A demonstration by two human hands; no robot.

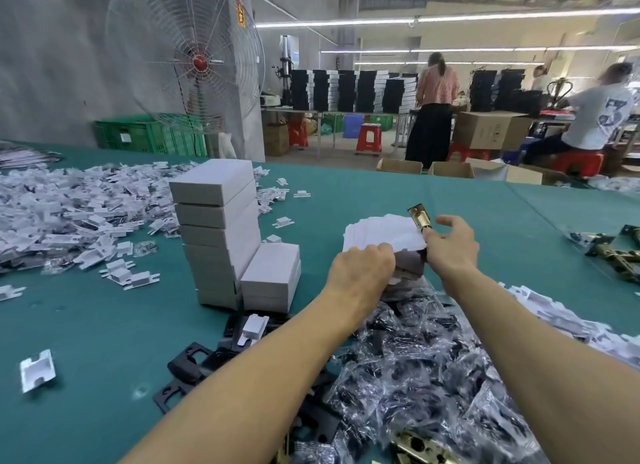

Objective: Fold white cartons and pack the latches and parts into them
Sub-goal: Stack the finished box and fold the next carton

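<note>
Reaching over the green table (104, 325), the left hand (362, 268) curls its fingers over the near edge of a pile of flat white cartons (384, 233) and grips the top sheets. The right hand (450, 245) pinches a shiny gold latch (420, 216) with its thumb and a finger, and its other fingers are spread a little. The latch sticks up at a tilt, just past the far right corner of the pile.

To the left stands a tall stack of folded white boxes (216, 235), and a short stack (272, 276) sits right beside it, touching it. Under both arms lies a big heap of clear bags (415, 359) with dark parts inside. Flat black plates (187, 363) lie next to the heap, near the left arm. More gold latches (616, 252) lie far off on the right side of the table.

A wide heap of small white card pieces (69, 207) covers the far left of the table — some lie loose around it. Behind the table stands a big wire fan (187, 55).
</note>
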